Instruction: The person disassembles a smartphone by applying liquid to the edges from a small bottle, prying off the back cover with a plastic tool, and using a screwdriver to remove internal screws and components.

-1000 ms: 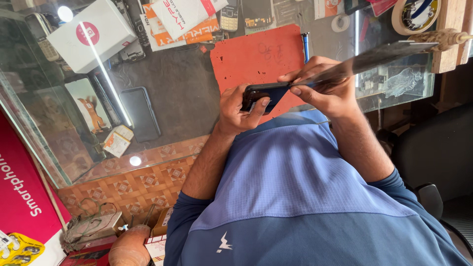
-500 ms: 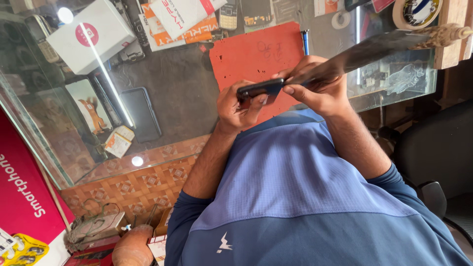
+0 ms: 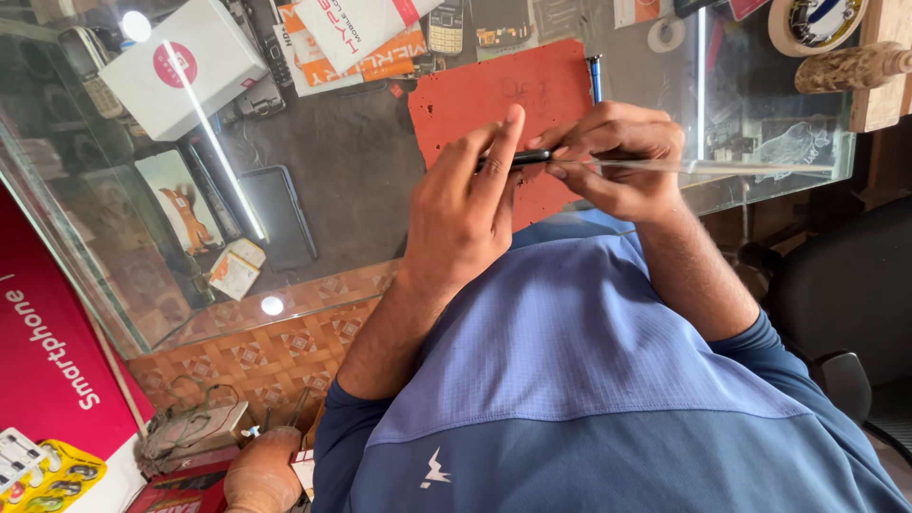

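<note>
My left hand (image 3: 465, 209) grips a dark phone (image 3: 518, 157), which is turned edge-on over a red work mat (image 3: 475, 95). My right hand (image 3: 617, 161) pinches the phone's right end together with a thin clear sheet (image 3: 722, 168). The sheet sticks out level to the right. Both hands meet in front of my blue shirt, above the glass counter (image 3: 361, 180).
On the counter are a white box (image 3: 185, 66), a blue pen-like tool (image 3: 596, 76) at the mat's edge, small phones and cards, and a tape roll (image 3: 817, 19). A dark tablet (image 3: 275, 218) lies under the glass. A black chair (image 3: 845, 285) stands on the right.
The phone has turned from showing its dark back to edge-on. The clear sheet has dropped from slanting upward to level, and my left fingers now stretch along the phone.
</note>
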A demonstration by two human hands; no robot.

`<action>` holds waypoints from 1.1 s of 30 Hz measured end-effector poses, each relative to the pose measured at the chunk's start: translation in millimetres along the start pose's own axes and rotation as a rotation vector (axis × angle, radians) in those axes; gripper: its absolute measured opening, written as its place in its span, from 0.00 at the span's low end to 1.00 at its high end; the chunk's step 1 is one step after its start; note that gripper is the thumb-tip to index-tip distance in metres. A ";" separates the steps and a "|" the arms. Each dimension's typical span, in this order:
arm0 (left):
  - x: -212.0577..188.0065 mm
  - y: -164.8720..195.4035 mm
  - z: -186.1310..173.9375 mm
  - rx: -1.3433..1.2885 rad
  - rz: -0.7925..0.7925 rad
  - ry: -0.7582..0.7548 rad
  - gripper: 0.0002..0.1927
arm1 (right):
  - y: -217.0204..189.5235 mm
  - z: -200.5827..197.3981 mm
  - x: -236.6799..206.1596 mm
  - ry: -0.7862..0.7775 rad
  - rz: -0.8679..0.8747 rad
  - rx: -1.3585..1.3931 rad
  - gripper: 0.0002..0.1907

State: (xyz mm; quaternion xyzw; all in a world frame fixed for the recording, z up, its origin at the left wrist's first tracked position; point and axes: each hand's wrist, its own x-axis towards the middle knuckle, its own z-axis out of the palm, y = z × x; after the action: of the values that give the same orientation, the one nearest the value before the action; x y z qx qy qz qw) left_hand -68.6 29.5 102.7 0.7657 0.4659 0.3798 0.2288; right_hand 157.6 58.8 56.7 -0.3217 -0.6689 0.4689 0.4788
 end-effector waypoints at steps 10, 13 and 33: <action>-2.3 -7.9 7.0 -0.151 -0.110 0.085 0.11 | -4.3 14.9 -1.1 0.031 0.014 0.012 0.07; -3.9 -9.2 11.1 -0.169 -0.101 0.092 0.11 | -3.8 15.7 -3.8 0.046 0.012 0.030 0.07; -6.6 -18.1 10.7 -0.186 -0.103 0.107 0.11 | 7.9 17.1 -10.3 0.019 0.025 0.086 0.05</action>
State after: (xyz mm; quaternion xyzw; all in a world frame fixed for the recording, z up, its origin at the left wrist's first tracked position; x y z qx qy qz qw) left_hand -71.6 32.0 81.1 0.6950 0.4788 0.4493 0.2929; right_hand 144.8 47.0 44.0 -0.3137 -0.6396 0.5001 0.4924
